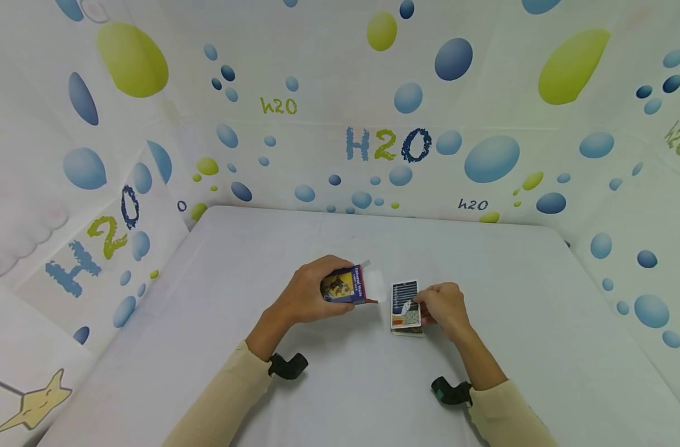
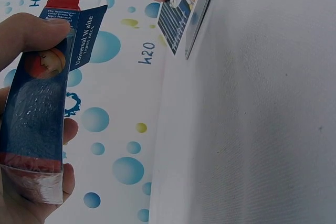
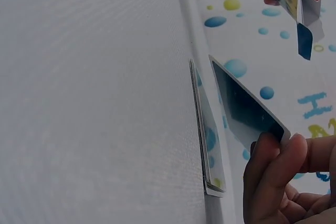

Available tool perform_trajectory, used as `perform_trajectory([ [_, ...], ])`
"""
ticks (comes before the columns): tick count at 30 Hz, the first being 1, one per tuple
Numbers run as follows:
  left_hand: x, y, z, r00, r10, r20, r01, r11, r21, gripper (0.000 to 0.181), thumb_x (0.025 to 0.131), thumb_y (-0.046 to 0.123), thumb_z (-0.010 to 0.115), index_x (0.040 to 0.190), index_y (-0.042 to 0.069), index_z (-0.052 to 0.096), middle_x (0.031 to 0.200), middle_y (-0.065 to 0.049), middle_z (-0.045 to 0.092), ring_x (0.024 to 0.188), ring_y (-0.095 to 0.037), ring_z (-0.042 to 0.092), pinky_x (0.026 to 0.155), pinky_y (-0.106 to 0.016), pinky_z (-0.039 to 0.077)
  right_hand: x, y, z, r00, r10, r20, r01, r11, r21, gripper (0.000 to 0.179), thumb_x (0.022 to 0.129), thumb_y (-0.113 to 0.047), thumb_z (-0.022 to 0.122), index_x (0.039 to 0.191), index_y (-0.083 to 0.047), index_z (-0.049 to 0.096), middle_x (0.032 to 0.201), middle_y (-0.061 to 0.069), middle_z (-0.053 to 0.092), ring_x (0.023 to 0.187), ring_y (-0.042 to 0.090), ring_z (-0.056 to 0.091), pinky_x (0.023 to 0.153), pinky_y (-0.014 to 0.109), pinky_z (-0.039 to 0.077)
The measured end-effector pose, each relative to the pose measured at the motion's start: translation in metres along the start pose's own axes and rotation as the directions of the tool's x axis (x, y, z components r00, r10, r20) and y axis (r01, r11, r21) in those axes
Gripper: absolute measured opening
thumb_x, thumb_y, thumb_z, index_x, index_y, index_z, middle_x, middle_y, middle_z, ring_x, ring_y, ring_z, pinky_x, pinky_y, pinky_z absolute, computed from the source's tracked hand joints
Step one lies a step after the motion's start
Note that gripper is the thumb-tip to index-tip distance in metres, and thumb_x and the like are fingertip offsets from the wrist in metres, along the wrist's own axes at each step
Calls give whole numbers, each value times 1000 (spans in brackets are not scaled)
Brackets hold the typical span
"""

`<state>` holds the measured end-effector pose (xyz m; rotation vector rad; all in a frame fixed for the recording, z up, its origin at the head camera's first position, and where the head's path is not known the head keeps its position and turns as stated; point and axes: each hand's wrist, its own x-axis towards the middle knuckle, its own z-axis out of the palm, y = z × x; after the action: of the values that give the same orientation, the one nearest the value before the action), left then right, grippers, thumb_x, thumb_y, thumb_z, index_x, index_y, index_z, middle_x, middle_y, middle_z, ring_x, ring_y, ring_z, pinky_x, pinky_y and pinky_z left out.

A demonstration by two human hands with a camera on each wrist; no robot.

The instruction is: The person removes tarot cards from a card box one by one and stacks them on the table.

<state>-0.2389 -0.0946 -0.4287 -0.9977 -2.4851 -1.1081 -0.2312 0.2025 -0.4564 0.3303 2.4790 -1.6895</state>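
My left hand (image 1: 303,293) grips a blue and red tarot deck box (image 1: 340,286) above the table, fingers and thumb round its sides. Its flaps stand open at the end facing right; the left wrist view shows a blue flap (image 2: 88,38) lettered "Universal Waite". To the right, my right hand (image 1: 447,310) pinches a tarot card (image 1: 405,302) by its edge, printed side up. Below that card lies a thin stack of cards (image 3: 202,129) flat on the table. In the right wrist view a gap separates the raised card from the stack, and its dark underside faces the camera.
A white cloth covers the table (image 1: 261,248). Behind it and along the sides hangs a white curtain (image 1: 328,112) printed with blue and green drops and "H2O". Black wrist mounts (image 1: 288,366) sit under both forearms.
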Motion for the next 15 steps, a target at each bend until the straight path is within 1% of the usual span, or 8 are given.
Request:
perform_trajectory([
  [9,0,1,0,1000,-1,0,1,1000,4,69,72,30,90,133,15,62,127,2,66,112,-14,60,95,-36,55,2,2,1,1000,8,8,-8,999,-39,18,88,-8,62,93,8,69,77,12,69,58,16,63,48,23,51],
  [13,0,2,0,1000,-3,-1,3,1000,4,69,73,30,90,133,15,62,127,2,66,112,-14,60,95,-36,55,3,3,1,1000,-1,1,1,998,-63,18,88,-9,62,92,8,69,77,12,69,58,16,63,49,24,51],
  [15,0,2,0,1000,-5,-2,5,1000,5,69,72,30,90,134,16,62,127,2,66,112,-14,60,95,-36,55,3,4,1,1000,-15,-9,15,996,-92,19,88,-10,62,90,7,70,75,11,69,57,16,62,48,24,51],
])
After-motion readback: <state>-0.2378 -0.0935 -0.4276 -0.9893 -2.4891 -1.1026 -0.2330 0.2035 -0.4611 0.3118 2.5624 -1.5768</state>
